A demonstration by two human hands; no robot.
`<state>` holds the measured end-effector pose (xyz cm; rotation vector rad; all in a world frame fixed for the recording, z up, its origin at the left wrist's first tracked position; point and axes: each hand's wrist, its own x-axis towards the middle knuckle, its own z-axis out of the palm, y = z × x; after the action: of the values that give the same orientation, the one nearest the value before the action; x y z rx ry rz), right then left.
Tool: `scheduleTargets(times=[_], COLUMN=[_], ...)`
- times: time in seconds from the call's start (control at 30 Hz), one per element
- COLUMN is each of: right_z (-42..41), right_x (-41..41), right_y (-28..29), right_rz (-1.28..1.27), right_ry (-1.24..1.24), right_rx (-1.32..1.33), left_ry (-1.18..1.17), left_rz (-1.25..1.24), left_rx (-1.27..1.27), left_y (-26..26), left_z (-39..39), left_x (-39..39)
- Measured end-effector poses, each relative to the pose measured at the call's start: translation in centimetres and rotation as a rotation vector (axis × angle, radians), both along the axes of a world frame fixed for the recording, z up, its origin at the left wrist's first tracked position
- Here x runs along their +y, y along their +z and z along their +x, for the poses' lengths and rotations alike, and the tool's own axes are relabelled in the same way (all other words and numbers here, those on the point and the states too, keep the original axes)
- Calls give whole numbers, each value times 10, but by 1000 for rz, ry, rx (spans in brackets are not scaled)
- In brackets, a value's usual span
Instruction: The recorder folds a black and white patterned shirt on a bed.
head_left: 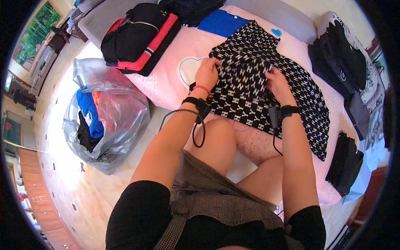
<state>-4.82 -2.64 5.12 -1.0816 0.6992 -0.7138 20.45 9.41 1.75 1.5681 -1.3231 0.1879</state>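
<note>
A black garment with a repeated white letter pattern (247, 84) lies spread over the pink cover in front of me. My left hand (207, 73) pinches its left side between thumb and fingers. On the right, my right hand (277, 82) holds a gathered part of the same fabric, slightly blurred. One part of the garment, which looks like a sleeve, stretches down to the right. Beyond its upper end lies a folded blue garment (220, 23). Both wrists wear black straps with cabled devices.
Folded black and red clothes (140, 37) are stacked at the upper left. A clear plastic bag (125, 109) with clothes stands on the tiled floor at left. Dark folded garments (339, 62) and a black folded one (343, 164) lie along the right side of the pink cover (165, 84).
</note>
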Motion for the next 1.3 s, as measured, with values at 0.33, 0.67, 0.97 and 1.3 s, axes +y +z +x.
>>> scheduleTargets(times=[0.33, 0.67, 0.97, 1.3], right_z=[-2, 6, 5, 12], right_x=[16, 20, 94, 99], right_y=[-9, -15, -6, -33], right_rz=[53, -433, -1252, -1193], right_ry=[-72, -337, 172, 123], right_rx=[321, 278, 622, 631], left_ry=[13, 72, -230, 174], left_rz=[740, 239, 113, 321], left_rx=[255, 118, -212, 155], left_y=[-6, -3, 2, -30], left_z=[18, -3, -19, 2], left_x=[-38, -8, 84, 158])
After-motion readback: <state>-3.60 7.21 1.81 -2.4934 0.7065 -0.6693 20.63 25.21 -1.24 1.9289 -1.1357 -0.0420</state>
